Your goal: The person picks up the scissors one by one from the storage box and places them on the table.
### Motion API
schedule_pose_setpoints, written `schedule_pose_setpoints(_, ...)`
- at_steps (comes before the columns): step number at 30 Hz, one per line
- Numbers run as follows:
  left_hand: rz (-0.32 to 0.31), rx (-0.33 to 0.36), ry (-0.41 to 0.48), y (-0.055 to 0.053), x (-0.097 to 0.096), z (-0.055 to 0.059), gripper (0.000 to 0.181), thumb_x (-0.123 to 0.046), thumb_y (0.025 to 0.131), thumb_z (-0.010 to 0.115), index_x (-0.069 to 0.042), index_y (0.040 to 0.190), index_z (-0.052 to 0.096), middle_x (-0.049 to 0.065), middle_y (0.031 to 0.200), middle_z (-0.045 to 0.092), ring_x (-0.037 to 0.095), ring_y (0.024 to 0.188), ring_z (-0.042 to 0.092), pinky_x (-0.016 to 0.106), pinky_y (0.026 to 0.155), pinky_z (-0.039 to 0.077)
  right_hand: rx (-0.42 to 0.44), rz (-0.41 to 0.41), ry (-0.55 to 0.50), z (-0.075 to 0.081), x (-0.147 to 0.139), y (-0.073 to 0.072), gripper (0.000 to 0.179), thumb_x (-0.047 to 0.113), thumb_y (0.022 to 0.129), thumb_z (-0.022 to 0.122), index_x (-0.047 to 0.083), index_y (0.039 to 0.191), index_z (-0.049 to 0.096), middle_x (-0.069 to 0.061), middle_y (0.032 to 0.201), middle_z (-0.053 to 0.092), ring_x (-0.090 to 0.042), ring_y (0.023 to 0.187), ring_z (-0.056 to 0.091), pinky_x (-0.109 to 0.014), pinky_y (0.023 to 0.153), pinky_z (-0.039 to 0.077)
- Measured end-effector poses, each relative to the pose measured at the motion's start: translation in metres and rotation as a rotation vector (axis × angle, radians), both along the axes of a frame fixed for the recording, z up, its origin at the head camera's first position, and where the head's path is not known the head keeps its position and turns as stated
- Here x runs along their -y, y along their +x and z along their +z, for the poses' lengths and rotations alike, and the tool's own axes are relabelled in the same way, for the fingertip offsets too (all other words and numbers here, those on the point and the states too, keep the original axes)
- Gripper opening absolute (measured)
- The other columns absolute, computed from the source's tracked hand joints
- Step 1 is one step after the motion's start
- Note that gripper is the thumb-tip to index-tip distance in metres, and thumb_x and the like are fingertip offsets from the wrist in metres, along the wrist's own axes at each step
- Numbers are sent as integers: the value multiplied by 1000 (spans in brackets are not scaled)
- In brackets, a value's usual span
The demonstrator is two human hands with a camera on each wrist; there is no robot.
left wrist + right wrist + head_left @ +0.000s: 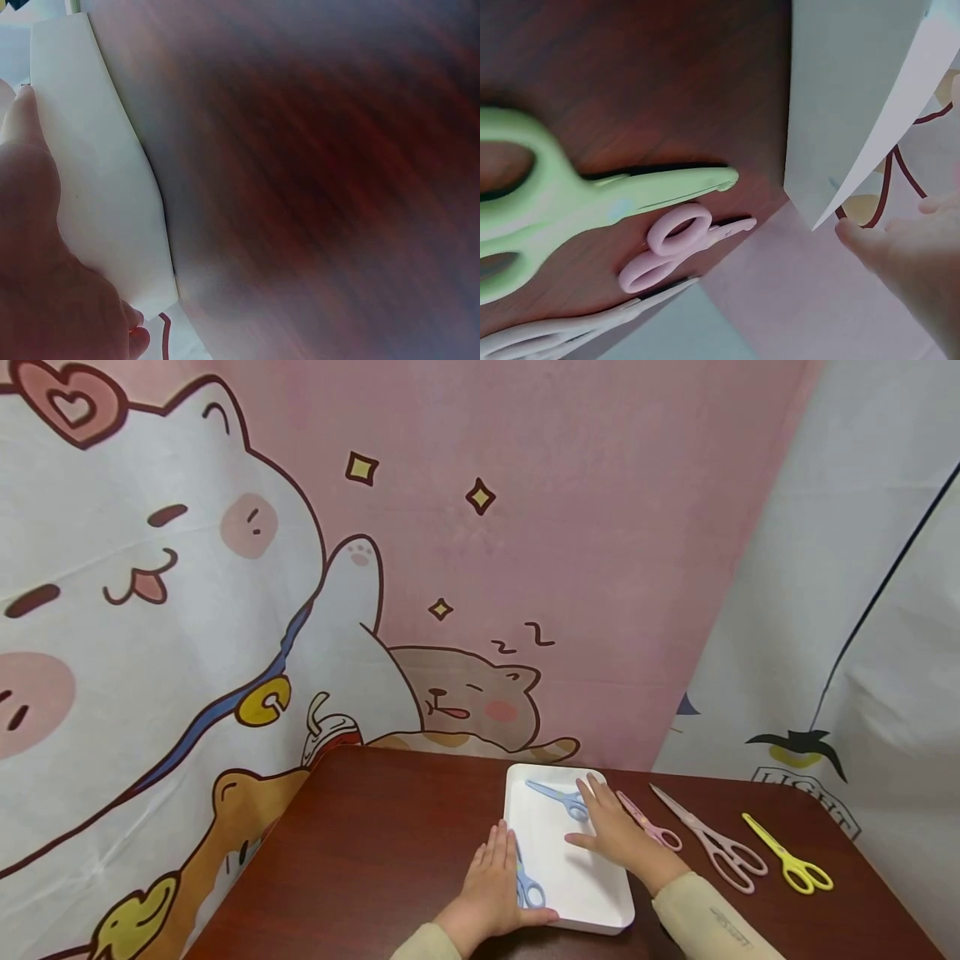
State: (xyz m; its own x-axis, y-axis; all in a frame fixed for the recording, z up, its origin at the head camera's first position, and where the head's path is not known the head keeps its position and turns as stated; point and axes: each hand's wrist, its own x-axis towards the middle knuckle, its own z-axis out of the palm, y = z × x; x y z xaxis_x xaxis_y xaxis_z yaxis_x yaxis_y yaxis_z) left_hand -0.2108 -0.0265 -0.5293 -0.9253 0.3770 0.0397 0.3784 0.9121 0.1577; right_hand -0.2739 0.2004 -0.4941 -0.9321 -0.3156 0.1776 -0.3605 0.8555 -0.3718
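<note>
- White, shallow rectangular tray [573,885] lies on the reddish-brown, wood-grain counter [390,843].
- Left hand [489,887], right hand [611,828]: each grip uncurled, fingers straight, at its long sides.
- Uneven pushing could slide its light-blue scissors [561,796].

Lower scissors [523,882] seem partly hidden.

A dark red-brown table [390,852] with streaky wood grain stands before a creased pink and white cloth [622,527]. Printed on the cloth are a big white cat [225,577] with a blue collar [201,724] and yellow bell [258,703], a pink heart [71,408] at its head, a sleeping brown cat [468,697] and yellow sparkles [481,497]. To the right, a slanting dark line [885,583] runs down toward "LIGHT" lettering [810,787].
</note>
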Motion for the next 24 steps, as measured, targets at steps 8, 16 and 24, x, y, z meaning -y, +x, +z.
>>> schedule_pose_setpoints(8, 8, -10, -8, -2, 0, -3, 133, -96, 58, 34, 1, 149, 19, 20, 157, 12, 30, 145, 16, 44, 112, 27, 107, 1, -72, 2, 12, -19, 94, 36, 80, 74, -7, 146, 24, -34, 151, 15, -56, 136, 16, -68, 106, 17)
schedule_pose_setpoints(16, -2, -3, 1, 1, 0, 4, 131, -93, 60, 42, 3, 148, 22, 22, 156, 16, 32, 144, 20, 44, 111, 29, 120, -20, 32, -6, 14, -34, 91, 39, 78, 75, -8, 143, 31, -35, 148, 22, -57, 134, 19, -66, 105, 21)
schedule_pose_setpoints(24, 6, -18, -22, 0, 0, -2, 133, -96, 58, 34, 1, 149, 21, 21, 157, 14, 31, 145, 18, 43, 112, 28, 133, -27, 80, -16, 12, -46, 89, 41, 76, 76, -8, 139, 37, -35, 144, 30, -57, 132, 24, -64, 106, 23)
